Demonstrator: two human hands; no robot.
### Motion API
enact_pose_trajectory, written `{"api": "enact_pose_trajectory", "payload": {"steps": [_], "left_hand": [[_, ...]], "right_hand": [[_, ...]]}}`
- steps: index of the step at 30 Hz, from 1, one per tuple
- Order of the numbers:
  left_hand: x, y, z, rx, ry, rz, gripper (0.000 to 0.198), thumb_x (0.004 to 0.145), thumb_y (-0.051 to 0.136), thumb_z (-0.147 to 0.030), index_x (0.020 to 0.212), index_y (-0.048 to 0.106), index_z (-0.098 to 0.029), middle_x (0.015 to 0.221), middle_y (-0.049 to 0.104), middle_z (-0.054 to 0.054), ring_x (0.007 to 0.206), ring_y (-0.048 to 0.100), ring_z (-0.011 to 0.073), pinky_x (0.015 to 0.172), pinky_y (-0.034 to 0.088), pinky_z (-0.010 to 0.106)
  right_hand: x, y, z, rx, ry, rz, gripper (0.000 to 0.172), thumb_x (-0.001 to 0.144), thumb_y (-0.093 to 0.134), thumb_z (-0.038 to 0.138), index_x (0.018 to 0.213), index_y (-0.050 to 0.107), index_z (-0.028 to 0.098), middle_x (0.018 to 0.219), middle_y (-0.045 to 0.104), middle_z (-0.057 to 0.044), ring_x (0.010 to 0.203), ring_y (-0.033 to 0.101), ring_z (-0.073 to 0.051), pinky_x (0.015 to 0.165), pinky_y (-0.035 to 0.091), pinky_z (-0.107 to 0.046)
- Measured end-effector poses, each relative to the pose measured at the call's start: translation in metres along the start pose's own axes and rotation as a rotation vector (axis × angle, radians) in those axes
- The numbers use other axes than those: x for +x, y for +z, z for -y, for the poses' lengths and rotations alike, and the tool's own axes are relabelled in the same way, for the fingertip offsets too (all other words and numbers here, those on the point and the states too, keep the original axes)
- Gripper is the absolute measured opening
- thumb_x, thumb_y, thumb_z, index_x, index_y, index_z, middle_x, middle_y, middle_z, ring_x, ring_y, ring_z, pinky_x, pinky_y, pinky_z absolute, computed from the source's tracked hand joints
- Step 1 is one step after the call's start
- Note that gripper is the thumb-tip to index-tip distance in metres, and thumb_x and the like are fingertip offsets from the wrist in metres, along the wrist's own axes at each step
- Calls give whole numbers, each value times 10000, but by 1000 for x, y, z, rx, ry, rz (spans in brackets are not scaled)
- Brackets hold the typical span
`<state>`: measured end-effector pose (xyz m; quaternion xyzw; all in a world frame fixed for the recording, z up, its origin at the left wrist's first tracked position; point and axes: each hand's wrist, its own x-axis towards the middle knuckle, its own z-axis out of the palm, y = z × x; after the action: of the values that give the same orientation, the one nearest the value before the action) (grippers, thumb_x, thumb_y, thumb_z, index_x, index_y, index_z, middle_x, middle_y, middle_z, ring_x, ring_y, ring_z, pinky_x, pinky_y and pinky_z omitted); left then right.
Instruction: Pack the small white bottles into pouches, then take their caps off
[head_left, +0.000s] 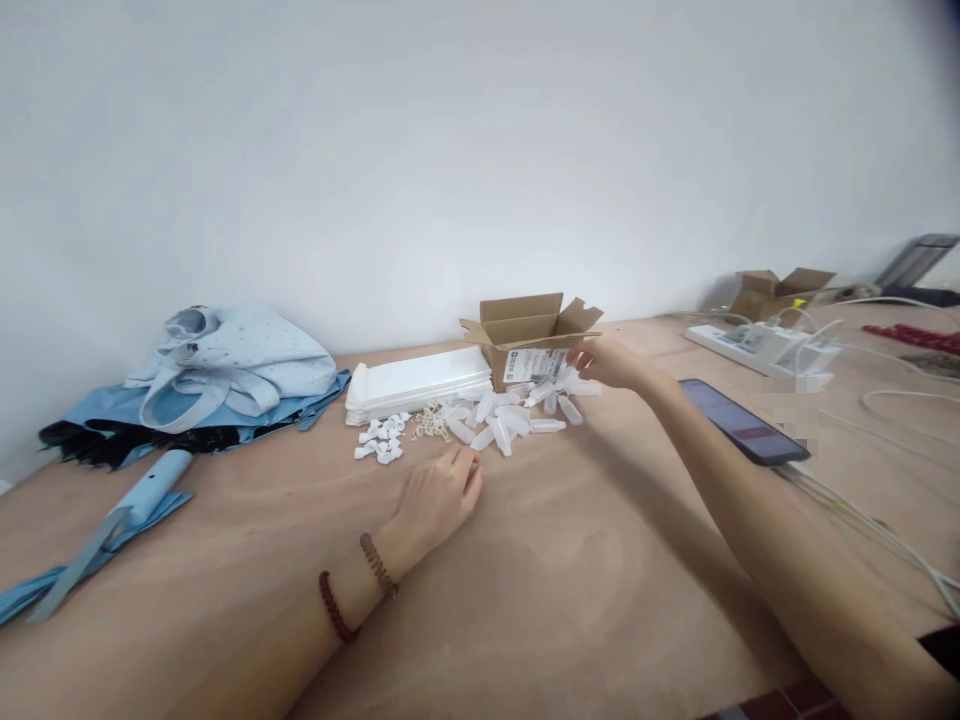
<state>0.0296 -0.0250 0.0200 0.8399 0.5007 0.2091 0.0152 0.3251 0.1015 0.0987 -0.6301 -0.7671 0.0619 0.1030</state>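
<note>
Plastic bottles (504, 418) strewn before cardboard box (529, 325), white caps (379, 440) just left.

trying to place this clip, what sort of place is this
Probably a small home-style packing or assembly bench rather than a factory: a bare wooden work top, an opened cardboard box beside a loose heap of small translucent plastic bottles, and a power strip trailing cables.

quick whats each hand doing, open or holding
Left hand: loosely curled, holding nothing visible.
Right hand: at the white plastic bottles, cannot tell if it holds one.
</note>
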Motion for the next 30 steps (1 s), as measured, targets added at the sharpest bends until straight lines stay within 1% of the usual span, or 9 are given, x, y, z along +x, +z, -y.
{"api": "enact_pose_trajectory", "payload": {"steps": [4,6,9,11,14,17,22,26,30], "left_hand": [[0,3,4,0,1,20,166,895,392,-225,904,549,-172,832,629,58,715,593,176,650,422,276],[0,4,4,-5,6,32,165,890,396,-217,922,550,-168,832,628,61,716,594,179,650,422,278],[-1,6,4,-7,7,36,177,891,388,-215,932,553,-165,822,627,59,702,594,181,634,416,280],[-1,6,4,-13,7,34,181,892,384,-215,929,555,-165,821,628,57,695,593,181,630,414,280],[-2,6,5,-21,10,41,179,891,389,-219,932,556,-168,828,631,56,695,591,179,633,415,279],[-1,6,5,-10,5,50,176,895,392,-232,909,557,-172,819,632,56,696,590,178,633,411,279],[0,7,5,-8,6,57,178,897,388,-234,895,556,-175,812,629,49,693,586,172,638,410,273],[-1,8,6,-13,10,52,173,893,396,-229,901,562,-179,811,627,42,692,582,168,635,405,267],[0,9,7,-12,23,44,177,892,394,-228,897,563,-176,810,624,43,690,578,169,631,400,269]], "right_hand": [[3,19,-12,-126,9,55,609,650,572,-18,1224,559,183,1106,598,-127,976,561,-259,752,450,-291],[2,27,-12,-184,15,85,675,654,600,9,1289,508,221,1168,547,-150,1037,517,-301,786,431,-326],[2,37,-11,-246,12,114,623,722,610,104,1313,475,249,1207,498,-161,1065,491,-316,811,410,-344],[4,43,-12,-270,7,128,544,777,584,164,1304,475,244,1192,499,-157,1028,520,-288,808,405,-329],[7,52,-15,-303,26,132,467,817,550,194,1279,483,194,1169,498,-179,942,574,-259,773,412,-319],[8,58,-18,-337,56,112,424,822,552,199,1239,505,138,1154,499,-213,960,575,-286,766,415,-334],[6,52,-17,-350,71,102,380,796,590,214,1167,568,135,1121,561,-196,1051,538,-308,801,415,-335],[5,34,-14,-309,119,126,307,712,655,229,988,645,95,982,633,-188,928,604,-297,719,445,-313],[6,17,-7,-200,130,117,257,659,668,204,897,647,109,916,658,-149,861,627,-281,642,458,-283]]}}
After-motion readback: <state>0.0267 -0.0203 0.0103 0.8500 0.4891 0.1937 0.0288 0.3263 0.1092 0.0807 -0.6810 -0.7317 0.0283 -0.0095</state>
